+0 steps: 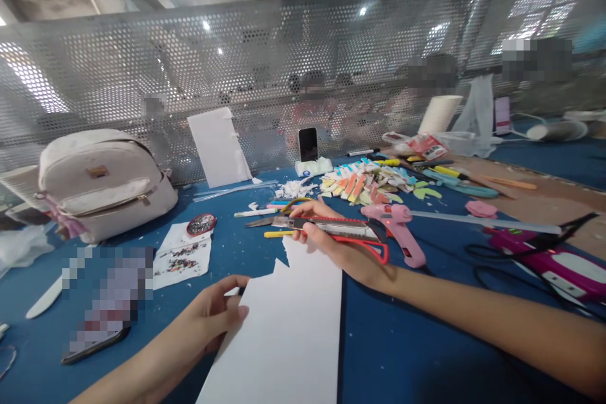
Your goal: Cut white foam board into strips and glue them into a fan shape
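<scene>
My left hand [218,312] pinches the left edge of a white board [288,334], thumb on top and fingers underneath. The board's far end is cut in jagged notches and it runs toward me past the bottom of the picture. In my right hand [331,243] is a utility knife [343,227], held between thumb and fingers above the board's far right corner. Red-handled scissors [379,252] show just behind and below the knife, partly hidden by my hand. A pink glue gun [398,227] lies right of the hand.
A pile of coloured scraps [364,182] and white shreds [296,189] lie beyond my hands. At left are a phone [111,303], a white backpack [104,183] and paper [182,265] with a red-rimmed dish [201,225]. A magenta tool [549,265] with black cord lies right.
</scene>
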